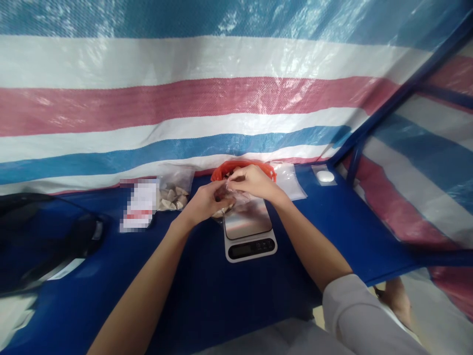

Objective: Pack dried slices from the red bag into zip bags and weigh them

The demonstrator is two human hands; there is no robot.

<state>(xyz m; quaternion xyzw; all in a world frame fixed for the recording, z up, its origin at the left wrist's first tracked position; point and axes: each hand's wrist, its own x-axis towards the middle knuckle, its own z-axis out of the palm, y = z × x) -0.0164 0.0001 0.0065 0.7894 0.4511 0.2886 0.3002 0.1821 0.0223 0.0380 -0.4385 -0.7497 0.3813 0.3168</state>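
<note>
My left hand (207,199) pinches the side of a clear plastic bag (240,197) above the rear of a digital scale (249,225). Beige chunks (220,213) show beneath my left fingers and seem to be inside this bag. From the other side, my right hand (255,180) grips the bag's top edge between thumb and fingers. The scale has a silver plate and a dark display facing me; its far part is hidden by the bag and my hands. Right behind them sits a red plastic bag (220,170), its contents mostly covered.
A clear bag of beige chunks (173,198) stands left of my hands, beside a blurred-out paper (140,204). Flat clear bags (291,181) and a white oval object (325,176) lie right. A black bag (44,236) occupies the blue table's left; a blue metal frame (369,118) borders its right.
</note>
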